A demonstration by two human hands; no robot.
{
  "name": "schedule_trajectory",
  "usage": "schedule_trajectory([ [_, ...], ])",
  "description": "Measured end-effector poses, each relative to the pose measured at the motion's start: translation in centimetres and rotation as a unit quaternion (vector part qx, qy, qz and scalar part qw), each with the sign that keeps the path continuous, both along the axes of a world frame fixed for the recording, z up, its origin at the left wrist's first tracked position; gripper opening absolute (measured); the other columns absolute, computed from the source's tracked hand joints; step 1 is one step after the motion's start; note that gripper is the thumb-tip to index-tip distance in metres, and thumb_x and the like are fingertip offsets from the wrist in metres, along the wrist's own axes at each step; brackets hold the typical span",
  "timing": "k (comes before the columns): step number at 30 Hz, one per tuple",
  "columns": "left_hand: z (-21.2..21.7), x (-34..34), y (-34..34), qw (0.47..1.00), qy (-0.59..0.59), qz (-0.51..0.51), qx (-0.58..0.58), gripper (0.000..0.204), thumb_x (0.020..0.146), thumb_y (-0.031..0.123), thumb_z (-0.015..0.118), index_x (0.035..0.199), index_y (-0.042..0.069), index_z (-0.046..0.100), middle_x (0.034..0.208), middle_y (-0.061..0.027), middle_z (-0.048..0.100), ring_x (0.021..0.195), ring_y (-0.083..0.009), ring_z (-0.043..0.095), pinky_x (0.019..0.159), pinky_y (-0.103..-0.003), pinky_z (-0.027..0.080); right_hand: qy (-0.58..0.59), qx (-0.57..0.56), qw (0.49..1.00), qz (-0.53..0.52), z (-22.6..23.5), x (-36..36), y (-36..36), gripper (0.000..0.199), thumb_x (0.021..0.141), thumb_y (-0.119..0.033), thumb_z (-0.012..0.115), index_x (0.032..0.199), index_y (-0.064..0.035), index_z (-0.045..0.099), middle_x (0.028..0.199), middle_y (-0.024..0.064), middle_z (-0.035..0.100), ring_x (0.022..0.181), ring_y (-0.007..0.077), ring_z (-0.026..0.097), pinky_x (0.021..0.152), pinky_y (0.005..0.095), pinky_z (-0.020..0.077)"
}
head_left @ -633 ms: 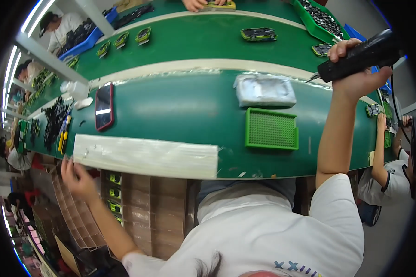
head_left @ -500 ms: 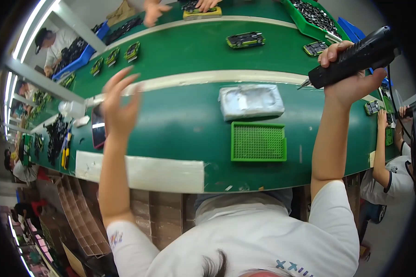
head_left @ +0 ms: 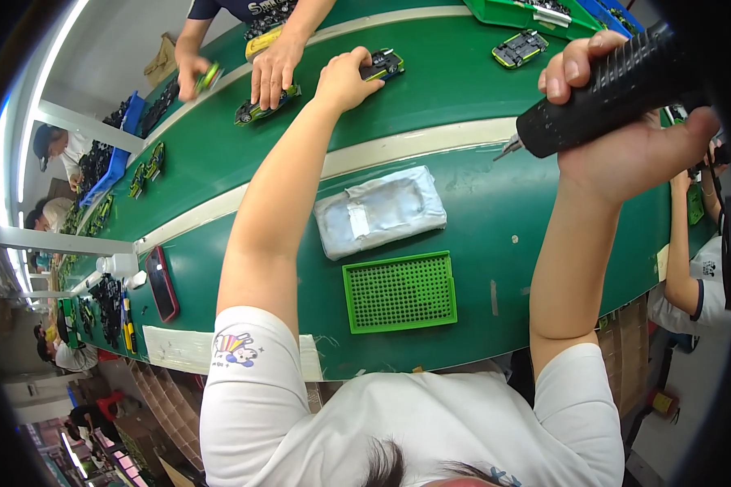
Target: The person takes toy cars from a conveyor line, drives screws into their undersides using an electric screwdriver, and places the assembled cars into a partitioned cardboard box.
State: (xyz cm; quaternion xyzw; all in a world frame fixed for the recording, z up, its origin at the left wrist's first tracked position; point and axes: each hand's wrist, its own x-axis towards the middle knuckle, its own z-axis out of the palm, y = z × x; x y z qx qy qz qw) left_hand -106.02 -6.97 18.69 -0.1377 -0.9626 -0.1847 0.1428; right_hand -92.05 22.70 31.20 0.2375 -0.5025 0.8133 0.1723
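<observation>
My left hand point(head_left: 345, 79) reaches far across the green belt and closes on a black and green toy car point(head_left: 386, 63) lying on the far lane. My right hand point(head_left: 625, 138) is raised at the right and grips a black electric screwdriver point(head_left: 605, 89), its bit pointing left toward the belt. Between my arms lie a grey padded pouch point(head_left: 379, 211) and a green perforated tray point(head_left: 400, 290) on the near lane.
A second toy car point(head_left: 520, 48) lies further right on the far lane. Another person's hands point(head_left: 272, 69) hold cars opposite me. A dark phone point(head_left: 162, 283) and white tape strip point(head_left: 179, 347) lie at the near left. Green bins point(head_left: 520, 12) stand at the back.
My left arm has swung up from below the table edge, over the near lane, and stretched out to the car on the far lane. My right hand still holds the screwdriver.
</observation>
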Motion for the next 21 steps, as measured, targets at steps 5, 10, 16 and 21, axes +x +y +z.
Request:
schedule_trajectory([
  [5, 3.6, 9.6, 1.4, 0.991, -0.034, -0.053, 0.116, 0.040, 0.070, 0.023, 0.080, 0.098, 0.005, 0.058, 0.096, -0.0124, 0.063, 0.092, -0.0301, 0.058, 0.080, -0.039, 0.048, 0.005, 0.007, 0.999, 0.038, -3.7, -2.5, 3.7, 0.099, 0.067, -0.093, 0.033, 0.095, -0.0005, 0.054, 0.076, 0.0106, 0.053, 0.064, 0.0212, 0.051, 0.062, 0.0322, 0.0403],
  [10, 4.7, 21.8, 0.8, 0.985, -0.012, -0.124, 0.120, 0.039, 0.068, 0.014, 0.081, 0.098, 0.003, 0.058, 0.099, -0.0127, 0.061, 0.095, -0.0309, 0.057, 0.083, -0.039, 0.047, 0.043, 0.017, 0.996, 0.078, -4.8, -3.1, 3.3, 0.101, 0.065, -0.094, 0.034, 0.098, -0.0007, 0.053, 0.077, 0.0101, 0.053, 0.065, 0.0205, 0.052, 0.062, 0.0321, 0.0409],
  [16, 3.0, 24.6, 0.7, 0.986, -0.003, -0.123, 0.110, 0.038, 0.069, 0.012, 0.080, 0.098, 0.003, 0.058, 0.103, -0.0108, 0.061, 0.101, -0.0319, 0.056, 0.087, -0.040, 0.047, 0.099, 0.052, 0.985, 0.130, -4.9, -3.3, 3.6, 0.103, 0.063, -0.096, 0.034, 0.100, -0.0010, 0.053, 0.078, 0.0095, 0.053, 0.065, 0.0197, 0.053, 0.062, 0.0319, 0.0416],
  [21, 1.9, 23.6, 0.3, 0.979, -0.013, -0.145, 0.141, 0.037, 0.070, 0.015, 0.079, 0.099, 0.003, 0.059, 0.103, -0.0111, 0.062, 0.102, -0.0312, 0.056, 0.087, -0.040, 0.047, 0.128, 0.093, 0.972, 0.175, -5.0, 0.1, 3.3, 0.106, 0.062, -0.097, 0.035, 0.103, -0.0012, 0.052, 0.079, 0.0090, 0.054, 0.065, 0.0189, 0.054, 0.062, 0.0318, 0.0423],
])
